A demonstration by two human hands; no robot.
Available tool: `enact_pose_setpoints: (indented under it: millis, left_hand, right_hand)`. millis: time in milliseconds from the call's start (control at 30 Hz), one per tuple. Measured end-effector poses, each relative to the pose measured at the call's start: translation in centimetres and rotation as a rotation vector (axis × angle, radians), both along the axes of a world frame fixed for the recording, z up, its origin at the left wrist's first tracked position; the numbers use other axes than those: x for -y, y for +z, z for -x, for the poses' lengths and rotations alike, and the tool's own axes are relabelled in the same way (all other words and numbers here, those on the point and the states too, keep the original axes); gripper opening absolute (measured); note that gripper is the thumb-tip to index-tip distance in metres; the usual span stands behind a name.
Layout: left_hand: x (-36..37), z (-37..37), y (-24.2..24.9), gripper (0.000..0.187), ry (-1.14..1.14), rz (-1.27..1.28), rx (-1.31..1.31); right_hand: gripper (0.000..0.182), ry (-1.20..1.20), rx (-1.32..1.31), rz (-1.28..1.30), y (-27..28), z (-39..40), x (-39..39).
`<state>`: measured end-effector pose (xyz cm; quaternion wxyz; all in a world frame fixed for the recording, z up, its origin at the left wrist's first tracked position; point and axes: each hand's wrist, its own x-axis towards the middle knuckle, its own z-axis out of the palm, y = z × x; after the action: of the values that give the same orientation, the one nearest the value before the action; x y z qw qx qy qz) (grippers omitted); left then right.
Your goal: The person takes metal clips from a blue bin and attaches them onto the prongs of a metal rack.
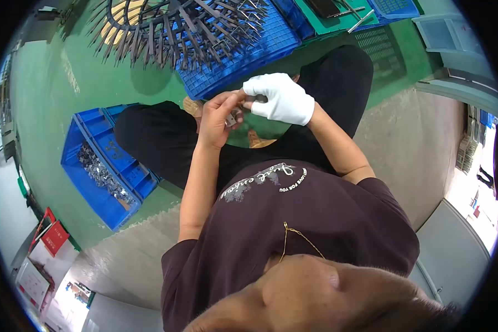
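Note:
My left hand (pixel 220 115) is bare and closed, with small silvery metal pieces (pixel 231 118) held in its palm and curled fingers. My right hand (pixel 282 98) wears a white glove that leaves the fingertips bare. Its thumb and fingers are pinched together and meet the left fingertips, above the gap between my knees. Whatever lies between the fingertips is too small and covered to make out. Just beyond the hands is a blue plastic crate (pixel 205 83), with a round rack of dark, narrow metal strips (pixel 188 33) above it.
Left of my knee, a blue divided bin (pixel 86 185) holds many loose small metal parts (pixel 102 174). A green tray (pixel 321 22) with rods and a dark box sits at the upper right, beside another blue basket (pixel 393 6). Pale blue containers (pixel 445 33) stand farther right.

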<state>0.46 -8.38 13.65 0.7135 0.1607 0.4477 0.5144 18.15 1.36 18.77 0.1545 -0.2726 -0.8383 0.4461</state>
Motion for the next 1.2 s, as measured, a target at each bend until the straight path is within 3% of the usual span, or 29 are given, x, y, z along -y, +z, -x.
enact_pose_setpoints:
  millis: [100,200,300,367,467,567,633,700,800,967,1200]
  left_hand:
    - [-0.1,-0.2,-0.5,0.025,0.042,-0.020,-0.082]
    - [-0.3,-0.5,-0.6,0.025,0.091,-0.043,-0.139]
    - [-1.0,-1.4,-0.2,0.026,0.199,0.005,-0.184]
    - [-1.6,-2.1,-0.7,0.026,0.305,0.023,-0.178]
    - [-2.5,-2.8,0.0,0.031,0.298,0.011,-0.183]
    - [-3.5,-2.9,-1.1,0.035,0.281,-0.016,-0.124]
    - [-4.8,-2.7,-1.2,0.035,0.292,0.016,-0.067]
    - [-6.3,-2.5,-1.8,0.036,0.335,0.102,-0.085]
    - [-8.8,-2.1,-2.3,0.035,0.363,0.031,-0.015]
    - [-10.6,-2.4,-2.2,0.029,0.511,0.103,-0.112]
    - [-10.5,-2.7,-1.6,0.024,0.558,0.075,-0.109]
  right_hand:
    - [0.018,-0.025,0.028,-0.119,-0.2,0.1,-0.1]
    - [0.017,-0.079,-0.051,0.018,-0.1,0.3,0.0]
    - [0.020,-0.407,-0.177,0.232,-1.8,1.0,1.4]
    - [0.024,-0.518,-0.136,0.187,-2.2,1.1,1.8]
    - [0.020,-0.475,-0.018,0.111,-3.7,0.7,0.6]
    - [0.016,-0.568,-0.084,0.031,-4.7,0.7,-0.1]
    - [0.015,-0.585,0.061,-0.194,-4.7,0.6,-1.4]
    - [0.016,-0.610,0.082,-0.243,-4.3,0.6,-2.4]
    - [0.012,-0.605,-0.002,-0.378,-5.1,0.9,-3.5]
    - [0.015,-0.614,-0.035,-0.604,-6.0,1.8,-4.5]
    - [0.014,-0.590,-0.173,-0.642,-6.8,2.0,-5.3]
